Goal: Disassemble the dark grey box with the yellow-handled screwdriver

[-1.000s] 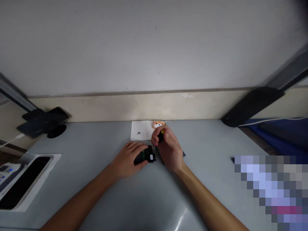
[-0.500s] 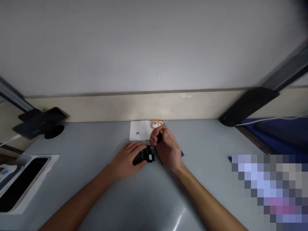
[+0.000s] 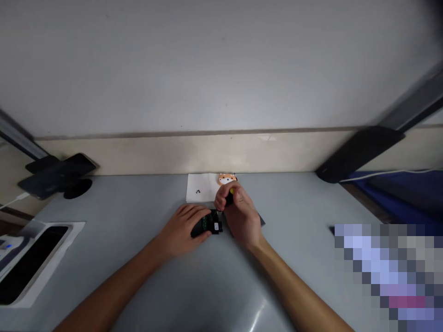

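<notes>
A small black electronic device (image 3: 215, 226) with a green circuit board and a white label lies on the grey table. My left hand (image 3: 187, 228) grips it from the left, fingers over its top and thumb along the near edge. In my right hand (image 3: 240, 212) is a screwdriver (image 3: 230, 197) with a black handle and a yellow end, held upright in a closed fist. Its tip points down at the device's far right corner; whether it touches is too small to tell. A dark flat thing (image 3: 262, 221) shows partly from under my right wrist.
White paper (image 3: 202, 183) with several tiny black screws (image 3: 198, 191) lies behind my hands, beside an orange-and-white animal-face item (image 3: 227, 179). At left are a phone on a stand (image 3: 58, 173) and another phone (image 3: 32, 265). A black post base (image 3: 360, 152) stands right.
Both hands, the device and the screwdriver keep nearly the same place. Only a slight shift of the camera shows.
</notes>
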Demonstrator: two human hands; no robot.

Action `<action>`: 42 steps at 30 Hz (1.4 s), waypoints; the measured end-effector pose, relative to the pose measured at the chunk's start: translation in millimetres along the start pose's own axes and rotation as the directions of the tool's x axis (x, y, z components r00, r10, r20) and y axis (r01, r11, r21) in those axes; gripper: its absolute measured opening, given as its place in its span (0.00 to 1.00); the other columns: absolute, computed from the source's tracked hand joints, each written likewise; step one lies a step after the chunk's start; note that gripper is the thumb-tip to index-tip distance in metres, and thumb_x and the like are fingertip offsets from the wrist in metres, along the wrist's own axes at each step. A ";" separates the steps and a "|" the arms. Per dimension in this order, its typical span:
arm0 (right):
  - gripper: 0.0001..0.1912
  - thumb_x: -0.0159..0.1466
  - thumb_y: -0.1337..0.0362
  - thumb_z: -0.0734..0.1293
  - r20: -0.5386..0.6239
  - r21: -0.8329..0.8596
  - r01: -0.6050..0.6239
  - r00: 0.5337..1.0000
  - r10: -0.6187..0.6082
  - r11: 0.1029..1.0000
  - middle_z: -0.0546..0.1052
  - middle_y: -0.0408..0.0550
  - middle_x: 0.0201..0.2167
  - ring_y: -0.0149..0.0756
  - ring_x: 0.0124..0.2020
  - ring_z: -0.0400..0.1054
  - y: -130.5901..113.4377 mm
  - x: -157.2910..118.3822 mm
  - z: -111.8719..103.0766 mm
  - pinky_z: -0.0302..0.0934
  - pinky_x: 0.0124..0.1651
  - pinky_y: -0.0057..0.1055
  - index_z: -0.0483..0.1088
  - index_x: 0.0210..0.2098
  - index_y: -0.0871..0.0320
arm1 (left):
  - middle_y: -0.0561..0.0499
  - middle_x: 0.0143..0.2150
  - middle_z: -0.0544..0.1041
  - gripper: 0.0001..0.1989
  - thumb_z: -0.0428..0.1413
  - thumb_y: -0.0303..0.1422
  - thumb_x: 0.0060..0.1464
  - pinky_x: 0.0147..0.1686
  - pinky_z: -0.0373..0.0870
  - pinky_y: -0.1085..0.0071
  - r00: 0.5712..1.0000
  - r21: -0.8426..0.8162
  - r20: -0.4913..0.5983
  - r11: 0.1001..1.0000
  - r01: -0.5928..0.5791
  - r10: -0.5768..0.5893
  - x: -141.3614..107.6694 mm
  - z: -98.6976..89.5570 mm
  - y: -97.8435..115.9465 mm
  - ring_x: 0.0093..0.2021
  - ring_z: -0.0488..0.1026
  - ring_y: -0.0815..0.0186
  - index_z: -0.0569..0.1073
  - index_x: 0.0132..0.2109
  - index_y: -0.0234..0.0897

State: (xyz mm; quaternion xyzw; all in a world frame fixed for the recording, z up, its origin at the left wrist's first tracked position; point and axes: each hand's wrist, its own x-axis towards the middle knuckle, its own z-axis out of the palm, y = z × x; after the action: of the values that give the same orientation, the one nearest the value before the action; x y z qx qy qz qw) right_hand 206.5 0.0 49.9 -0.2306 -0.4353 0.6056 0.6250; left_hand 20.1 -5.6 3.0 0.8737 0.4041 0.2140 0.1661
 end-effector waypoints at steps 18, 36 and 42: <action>0.15 0.74 0.56 0.58 0.012 0.063 0.001 1.000 -0.002 0.998 0.61 0.44 0.29 0.35 0.30 0.54 -3.3 1.4 -1.8 0.52 0.36 0.34 0.69 0.34 0.54 | 0.51 0.62 0.74 0.25 0.61 0.35 0.61 0.64 0.65 0.55 1.000 -0.008 -0.017 1.000 0.008 -0.008 -0.5 2.6 -1.6 0.63 0.69 0.56 0.67 0.63 0.48; 0.10 0.72 0.56 0.61 0.018 0.179 -0.097 0.995 0.096 0.979 0.64 0.45 0.34 0.39 0.40 0.64 31.8 -18.0 23.1 0.59 0.49 0.37 0.67 0.37 0.53 | 0.49 0.42 0.73 0.15 0.46 0.19 0.52 0.48 0.67 0.63 0.754 -0.293 -0.618 0.955 0.040 -0.221 0.0 -18.3 -42.5 0.46 0.72 0.62 0.72 0.38 0.39; 0.10 0.72 0.57 0.60 -0.018 0.242 -0.052 0.998 0.058 0.969 0.63 0.46 0.35 0.38 0.38 0.63 12.9 -10.8 17.1 0.60 0.47 0.37 0.67 0.37 0.53 | 0.48 0.45 0.74 0.10 0.50 0.24 0.62 0.54 0.68 0.60 0.889 -0.196 -0.453 0.980 -0.028 -0.065 -3.3 -20.5 -32.6 0.49 0.72 0.61 0.74 0.41 0.40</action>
State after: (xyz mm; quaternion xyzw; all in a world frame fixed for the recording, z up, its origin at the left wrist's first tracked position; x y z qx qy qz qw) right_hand 186.5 -12.4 45.3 -0.1725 -0.3439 0.6683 0.6367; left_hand -13.0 14.4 4.6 0.7741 0.4170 0.4507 0.1540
